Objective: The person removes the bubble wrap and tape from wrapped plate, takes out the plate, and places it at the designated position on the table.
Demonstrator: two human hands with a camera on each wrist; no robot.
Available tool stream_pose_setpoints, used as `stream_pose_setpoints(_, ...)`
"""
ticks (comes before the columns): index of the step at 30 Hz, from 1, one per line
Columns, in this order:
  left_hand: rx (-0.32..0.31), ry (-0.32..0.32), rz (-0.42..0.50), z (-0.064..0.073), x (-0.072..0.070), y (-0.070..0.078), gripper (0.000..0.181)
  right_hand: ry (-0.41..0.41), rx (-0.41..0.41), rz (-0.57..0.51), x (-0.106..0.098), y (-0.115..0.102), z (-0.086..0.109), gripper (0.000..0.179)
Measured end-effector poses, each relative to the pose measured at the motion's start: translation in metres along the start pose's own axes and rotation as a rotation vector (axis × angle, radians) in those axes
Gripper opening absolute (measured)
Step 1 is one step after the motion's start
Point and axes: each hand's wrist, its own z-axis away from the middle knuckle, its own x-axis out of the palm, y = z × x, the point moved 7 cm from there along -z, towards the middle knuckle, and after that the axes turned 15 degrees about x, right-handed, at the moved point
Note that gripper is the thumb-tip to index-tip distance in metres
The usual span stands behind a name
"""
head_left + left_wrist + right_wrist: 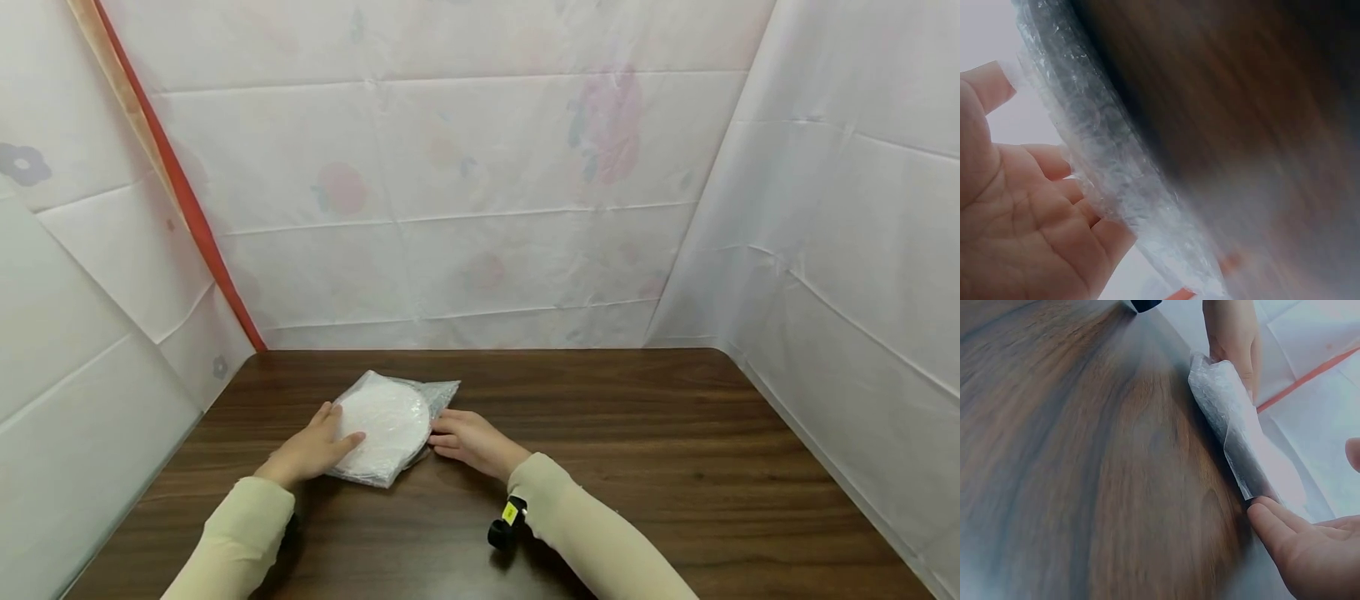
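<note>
A flat, round, white plate-like item (384, 423) lies in clear bubble wrap (441, 393) towards the left of the wooden table; its exact kind is hidden by the wrap. My left hand (315, 446) rests on its left side, thumb and fingers spread over the top. In the left wrist view, the fingers (1054, 159) reach against the bubble wrap's edge. On the opposite side, my right hand (474, 442) touches the right edge with extended fingers. The right wrist view shows those fingertips (1263, 509) at the wrap's end, with the thumb (1354, 453) standing apart.
The dark wooden table (637, 467) extends to the right of the hands. White patterned sheeting (480, 167) hangs behind it and along both sides, with a red strip (180, 183) at the left. A black device with a yellow label (510, 517) sits at the right wrist.
</note>
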Motion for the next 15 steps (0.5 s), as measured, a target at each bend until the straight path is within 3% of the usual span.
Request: stream_pose_setpoints(15, 0.008, -0.018, -0.059, -0.019, 0.013, 0.023, 0.088, -0.009, -0.018, -0.014, -0.023, 0.004, 0.016, 0.067)
